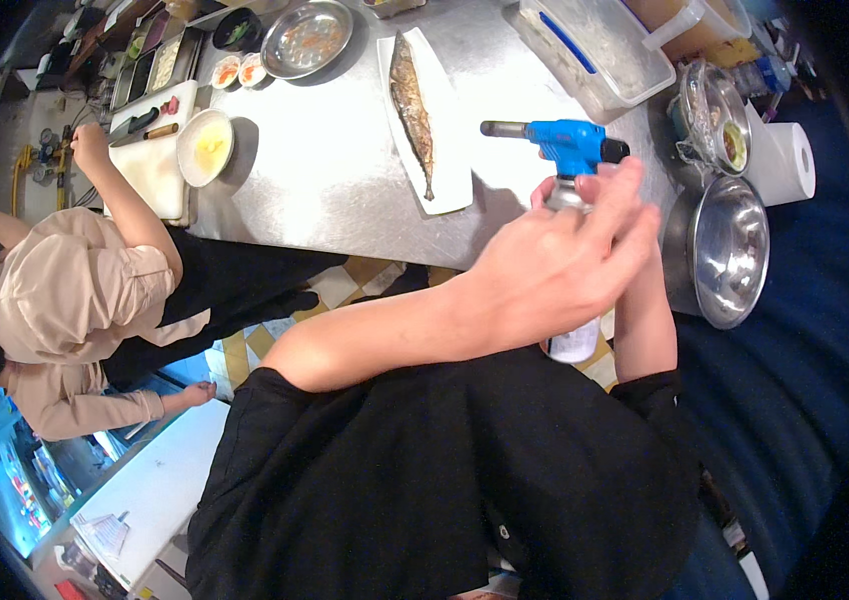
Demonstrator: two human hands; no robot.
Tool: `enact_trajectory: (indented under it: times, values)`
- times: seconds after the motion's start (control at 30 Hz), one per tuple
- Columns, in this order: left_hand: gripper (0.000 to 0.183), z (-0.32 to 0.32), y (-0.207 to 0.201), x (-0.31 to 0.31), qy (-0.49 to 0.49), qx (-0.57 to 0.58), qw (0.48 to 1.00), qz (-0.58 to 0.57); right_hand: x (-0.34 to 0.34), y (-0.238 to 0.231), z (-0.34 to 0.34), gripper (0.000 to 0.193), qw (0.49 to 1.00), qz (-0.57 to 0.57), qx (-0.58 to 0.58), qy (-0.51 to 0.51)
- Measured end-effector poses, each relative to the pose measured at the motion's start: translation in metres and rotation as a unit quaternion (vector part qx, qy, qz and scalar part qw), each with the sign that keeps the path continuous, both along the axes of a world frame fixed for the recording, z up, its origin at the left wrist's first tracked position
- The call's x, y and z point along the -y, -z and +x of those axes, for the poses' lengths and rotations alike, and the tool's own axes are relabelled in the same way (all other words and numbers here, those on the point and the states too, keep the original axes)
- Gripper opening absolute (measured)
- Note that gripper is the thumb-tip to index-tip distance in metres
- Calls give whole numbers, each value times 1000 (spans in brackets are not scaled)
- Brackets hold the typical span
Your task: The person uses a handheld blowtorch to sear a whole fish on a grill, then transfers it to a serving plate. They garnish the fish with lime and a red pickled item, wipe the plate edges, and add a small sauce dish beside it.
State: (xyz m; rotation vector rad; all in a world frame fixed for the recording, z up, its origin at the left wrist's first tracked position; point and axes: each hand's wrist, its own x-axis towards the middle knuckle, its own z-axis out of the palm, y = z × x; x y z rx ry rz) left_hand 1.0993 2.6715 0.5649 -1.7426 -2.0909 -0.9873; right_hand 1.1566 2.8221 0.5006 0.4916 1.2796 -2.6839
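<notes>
A blue blowtorch [573, 145] sits on a gas canister [575, 345], its metal nozzle pointing left above the steel table. My right hand [646, 280] is wrapped round the canister, mostly hidden behind my left. Across the front of the canister reaches my left hand [555, 262]. Its fingers bend up to the black knob at the back of the torch, and the thumb is hidden. No flame shows at the nozzle. To the left of the torch, a long browned fish [411, 105] lies lengthwise on a white rectangular plate [452, 165].
A steel bowl [735, 255], a paper towel roll [795, 165] and a clear plastic tub [610, 60] line the right side. A metal pan [307, 38], a bowl with yellow contents [207, 148] and a knife-bearing cutting board [150, 180] stand left. A person [75, 290] in beige works nearby.
</notes>
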Motion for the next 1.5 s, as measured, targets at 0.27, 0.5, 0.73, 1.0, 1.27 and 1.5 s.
enact_trajectory:
  times: [0.27, 0.5, 0.73, 1.0, 1.27, 1.5]
  values:
    - [48, 10, -1, 42, 168, 210, 960, -79, -35, 28, -79, 33, 990, -98, -76, -66]
    - [29, -14, 63, 155, 135, 603, 768, -167, -43, 33, -87, 40, 986, -97, -94, -95]
    - [19, 2, 118, 251, -183, 742, 637, -100, -36, 30, -35, 44, 981, -152, -53, -104]
    - [19, 43, 286, 369, -378, 729, 548, -157, -26, 24, 5, 55, 984, -138, -41, -109]
    - [12, 78, 377, 450, -337, 695, 611, -173, -35, 23, -52, 43, 982, -127, -94, -100]
    - [15, 68, 342, 428, -386, 656, 605, -234, -45, 21, -103, 41, 988, -90, -106, -68]
